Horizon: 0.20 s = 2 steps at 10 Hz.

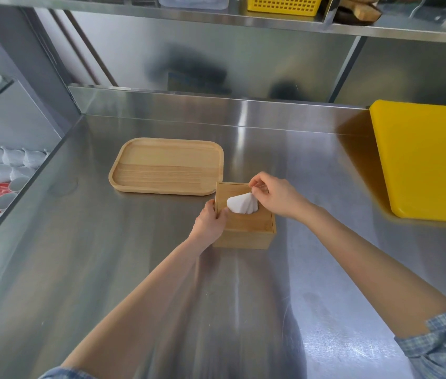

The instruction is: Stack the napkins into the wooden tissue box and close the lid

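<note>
A square wooden tissue box (pixel 246 233) stands on the steel counter with its lid (pixel 252 221) on top. A white napkin (pixel 242 204) sticks up in a cone through the lid's hole. My left hand (pixel 209 222) grips the box's left side, thumb on the lid edge. My right hand (pixel 273 195) pinches the napkin's tip between thumb and fingers, above the box's far right corner. The rest of the napkins are hidden inside the box.
An empty wooden tray (pixel 167 166) lies just behind and left of the box. A thick yellow cutting board (pixel 429 160) fills the right side. White cups (pixel 6 165) and a red plate sit on a lower level at left. A shelf with a yellow basket (pixel 284 2) hangs overhead.
</note>
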{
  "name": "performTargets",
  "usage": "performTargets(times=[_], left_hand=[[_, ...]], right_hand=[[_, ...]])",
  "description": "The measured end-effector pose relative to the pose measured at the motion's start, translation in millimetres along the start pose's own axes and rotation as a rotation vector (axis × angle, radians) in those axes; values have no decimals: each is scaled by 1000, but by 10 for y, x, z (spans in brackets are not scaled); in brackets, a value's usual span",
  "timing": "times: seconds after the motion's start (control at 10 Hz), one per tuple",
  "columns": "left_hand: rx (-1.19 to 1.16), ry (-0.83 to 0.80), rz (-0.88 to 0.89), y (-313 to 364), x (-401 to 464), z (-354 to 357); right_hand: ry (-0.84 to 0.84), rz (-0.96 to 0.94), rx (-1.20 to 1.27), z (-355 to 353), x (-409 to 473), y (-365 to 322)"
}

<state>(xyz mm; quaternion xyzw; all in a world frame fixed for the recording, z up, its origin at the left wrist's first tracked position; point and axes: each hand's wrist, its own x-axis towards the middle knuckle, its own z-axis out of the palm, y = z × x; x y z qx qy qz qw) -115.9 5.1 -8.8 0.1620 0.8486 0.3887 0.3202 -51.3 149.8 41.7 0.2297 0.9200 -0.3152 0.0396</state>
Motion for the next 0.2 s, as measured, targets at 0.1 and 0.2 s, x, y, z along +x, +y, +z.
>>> performTargets(times=[0.1,0.2], left_hand=[[111,59,68,149,2,-151],[207,109,140,284,-15,-254]], right_hand=[[-14,-19,-133,-100,9,-42],[-27,-7,-234,-189,22,-73]])
